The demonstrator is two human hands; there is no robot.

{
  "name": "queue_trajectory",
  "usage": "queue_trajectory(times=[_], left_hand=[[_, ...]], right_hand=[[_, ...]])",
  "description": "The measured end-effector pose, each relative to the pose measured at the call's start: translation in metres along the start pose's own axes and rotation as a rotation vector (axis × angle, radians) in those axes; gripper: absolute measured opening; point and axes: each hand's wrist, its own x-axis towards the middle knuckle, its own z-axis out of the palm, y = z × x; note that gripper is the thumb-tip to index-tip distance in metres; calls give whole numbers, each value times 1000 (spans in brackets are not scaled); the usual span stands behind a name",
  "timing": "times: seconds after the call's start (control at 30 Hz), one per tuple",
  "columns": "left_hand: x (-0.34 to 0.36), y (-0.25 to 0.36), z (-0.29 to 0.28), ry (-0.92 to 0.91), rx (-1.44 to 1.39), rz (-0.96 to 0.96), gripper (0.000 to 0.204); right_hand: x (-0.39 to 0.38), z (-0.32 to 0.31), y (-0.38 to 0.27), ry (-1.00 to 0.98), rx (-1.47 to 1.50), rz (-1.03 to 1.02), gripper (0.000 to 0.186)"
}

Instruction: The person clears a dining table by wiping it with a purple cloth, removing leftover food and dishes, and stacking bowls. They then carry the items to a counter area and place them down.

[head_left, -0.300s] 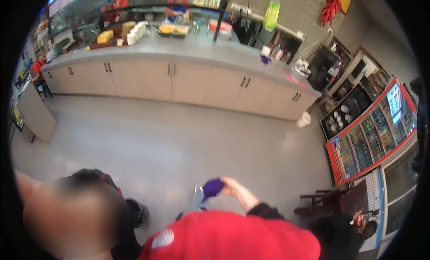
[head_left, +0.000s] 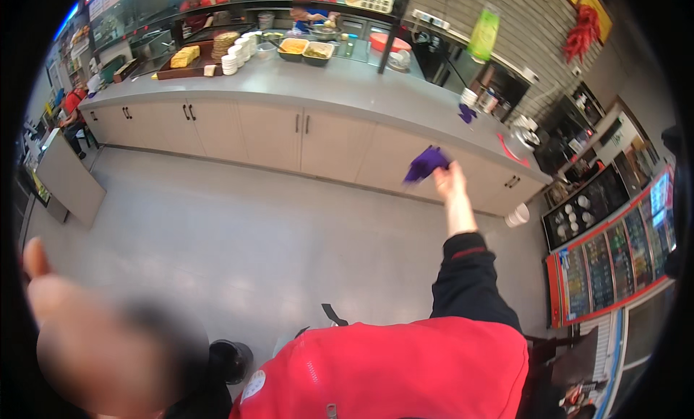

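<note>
My right hand (head_left: 450, 180) reaches forward at the end of a black sleeve, closed on the edge of a purple cloth (head_left: 425, 163). The cloth hangs to the left of the fingers, in front of the cabinet doors below the counter as seen from here. Near the lower left rim, my left hand (head_left: 50, 285) is close to the camera; a blur covers most of it, and only a raised finger or thumb shows. What it holds, if anything, is hidden. Another purple cloth (head_left: 466, 114) lies on the grey counter (head_left: 325, 94).
Food trays (head_left: 318, 53) and stacked white cups (head_left: 230, 63) stand on the counter. Behind it a person (head_left: 316, 6) works with hands over a bowl. A white bucket (head_left: 517, 215) is at the counter's right end; a drinks fridge (head_left: 614, 253) stands right. Lower left is a black bin (head_left: 231, 361).
My right hand has swung up and forward with the purple cloth, from low in front of me toward the counter. My view has shifted slightly, and my left hand shows a raised finger.
</note>
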Motion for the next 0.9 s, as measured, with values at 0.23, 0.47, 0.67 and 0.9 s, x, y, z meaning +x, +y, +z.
queue_trajectory(times=[0.23,0.47,0.67,0.9], left_hand=[[-53,-182,51,215,-26,-468,26],[-103,-435,-4,677,-1156,-754,19],[-165,-566,-60,1275,-1206,-998,20],[-270,-674,-181,1778,-493,-1083,26]], right_hand=[[31,185,108,-339,-771,198,47],[-184,386,406,-1358,-1143,606,38],[-366,521,508,-2430,-666,507,44],[-439,603,628,-2860,-846,501,19]])
